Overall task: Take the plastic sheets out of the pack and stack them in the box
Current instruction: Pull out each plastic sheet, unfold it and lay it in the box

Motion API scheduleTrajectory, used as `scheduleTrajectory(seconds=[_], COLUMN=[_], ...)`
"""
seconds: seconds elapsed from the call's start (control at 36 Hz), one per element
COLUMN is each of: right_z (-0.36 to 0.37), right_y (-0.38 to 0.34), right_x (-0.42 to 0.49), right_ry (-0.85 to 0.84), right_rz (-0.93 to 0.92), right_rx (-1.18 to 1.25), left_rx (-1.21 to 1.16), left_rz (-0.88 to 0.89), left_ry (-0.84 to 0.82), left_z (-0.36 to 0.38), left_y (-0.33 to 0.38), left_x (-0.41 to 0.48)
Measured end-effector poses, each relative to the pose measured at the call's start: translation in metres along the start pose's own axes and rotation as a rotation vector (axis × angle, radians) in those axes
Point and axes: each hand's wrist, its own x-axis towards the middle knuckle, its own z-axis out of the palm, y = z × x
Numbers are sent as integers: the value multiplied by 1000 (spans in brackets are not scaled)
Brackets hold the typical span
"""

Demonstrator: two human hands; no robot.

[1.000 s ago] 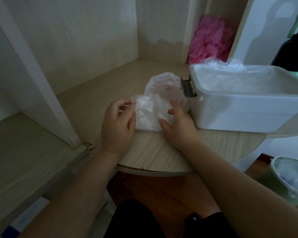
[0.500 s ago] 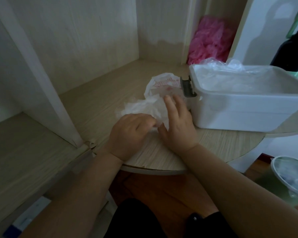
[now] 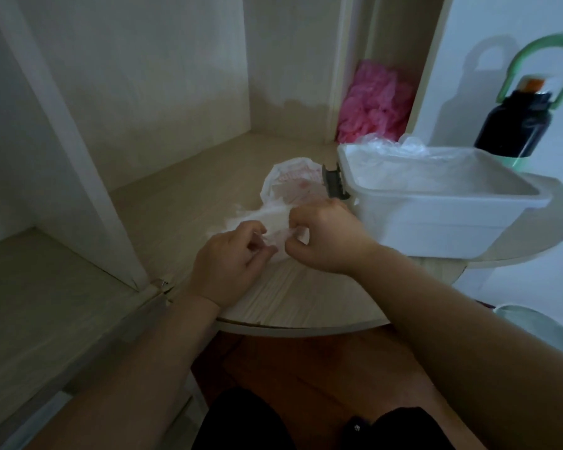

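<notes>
Both hands [image 3: 231, 261] [image 3: 325, 238] pinch thin white plastic sheet [image 3: 267, 222] | red-printed pack [image 3: 293, 183] beside white rectangular plastic box [image 3: 436, 222] | pale wooden shelf [image 3: 182, 196]

Between left hand [image 3: 231, 264] and right hand [image 3: 325, 238], whitish translucent plastic sheet [image 3: 257, 219]. Just beyond, crumpled white plastic pack [image 3: 293, 183] with red print. Right of the right hand, white rectangular plastic box [image 3: 436, 222] with dark grey latch [image 3: 333, 181]. Farther beyond, pink crumpled plastic heap [image 3: 371, 105] and black bottle [image 3: 517, 125] with green loop handle, orange cap. Under both hands, round tabletop [image 3: 306, 297] in pale wood grain; below its near edge, reddish-brown floor [image 3: 306, 368].
</notes>
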Motion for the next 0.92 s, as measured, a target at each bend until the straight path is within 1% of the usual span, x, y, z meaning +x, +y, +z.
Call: scheduleTrajectory(seconds=[0.06, 0.11, 0.25, 0.33, 0.39, 0.44, 0.5, 0.53, 0.58, 0.61, 0.67, 0.72, 0.75, 0.83, 0.89, 0.92], right_z=[-14, -27, -63, -77, -88, -98, -106, -110, -117, -119, -126, -132, -134, -140, -141, -142], right_y=[-3, -4, -3, 6, 11, 19, 30, 35, 47, 51, 64, 77, 83, 104, 117, 126], right_x=[5, 12, 30, 36, 37, 37, 35, 34, 28, 25, 18, 12, 10, 1, -4, -6], right_ry=[-85, -106, -33, 9, 83, 148, 176, 172, 160, 147, 141, 155, 164, 194, 211, 219], right_rz=[80, 153, 303, 374, 390, 434, 485, 506, 557, 592, 665, 750, 785, 887, 943, 966], right_rx=[97, 232, 545, 721, 814, 930, 966, 951, 913, 892, 844, 798, 774, 698, 660, 631], left_rx=[-40, -126, -374, -521, -702, -996, -1276, -1365, -1434, -1426, -1330, -1193, -1108, -729, -414, -307], left_rz=[-82, -182, -428, -542, -630, -703, -739, -747, -740, -739, -724, -752, -777, -770, -716, -653], left_ry=[-1, -32, -44, -26, 1, 21, 11, -3, -34, -48, -102, -94, -65, 39, 102, 135], left_z=[-3, -6, -15, -23, -31, -39, -41, -42, -43, -42, -36, -29, -26, -9, -1, 2], left_y=[3, 4, 10, 11, 9, 9, 10, 13, 20, 22, 34, 49, 53, 56, 62, 69], left_x=[1, 3, 17, 33, 47, 62, 78, 87, 103, 110, 127, 143, 150, 173, 183, 186])
